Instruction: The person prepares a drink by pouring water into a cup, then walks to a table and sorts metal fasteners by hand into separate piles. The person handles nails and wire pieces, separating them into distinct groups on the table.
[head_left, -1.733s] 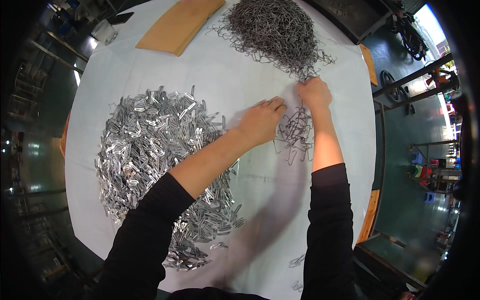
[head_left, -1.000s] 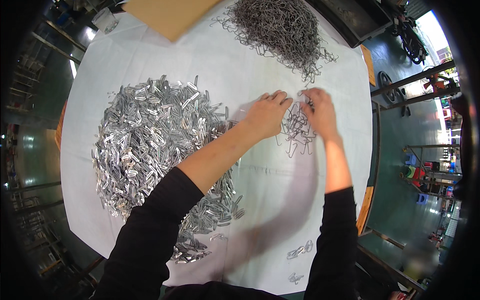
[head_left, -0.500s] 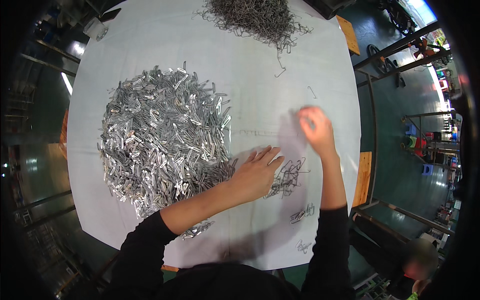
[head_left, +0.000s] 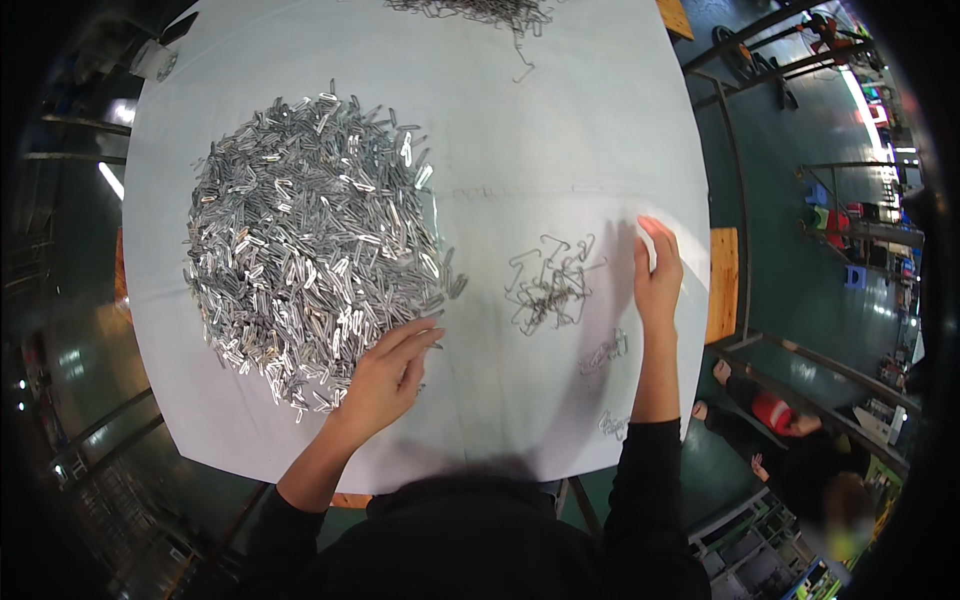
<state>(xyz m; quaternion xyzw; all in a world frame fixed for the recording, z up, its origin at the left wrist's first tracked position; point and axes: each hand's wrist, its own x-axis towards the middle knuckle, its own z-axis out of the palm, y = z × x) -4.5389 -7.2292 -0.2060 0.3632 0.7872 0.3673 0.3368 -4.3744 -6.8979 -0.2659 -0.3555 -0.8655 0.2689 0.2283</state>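
Note:
My left hand [head_left: 385, 375] is at the near right edge of a large pile of small silvery metal clips [head_left: 310, 230]. Its fingers are stretched out, resting on or just over the clips there; I cannot tell which clips they touch. To the right, my right hand [head_left: 658, 275] is over the white tabletop with thumb and fingers apart and nothing visible in it. Between the hands lies a loose tangle of bent wire hooks [head_left: 550, 290]. Smaller clusters of wire pieces [head_left: 605, 352] lie close to my right forearm.
A larger heap of wire hooks [head_left: 480, 8] is at the table's far edge, partly cut off. A clear container [head_left: 155, 62] stands at the far left corner. Wooden boards [head_left: 723, 285] and metal frames flank the table. People [head_left: 800, 480] are at the lower right.
My left hand has moved left and nearer, off the wire tangle to the clip pile. My right hand has opened from a pinch-like curl. The view has shifted, so the table sits higher.

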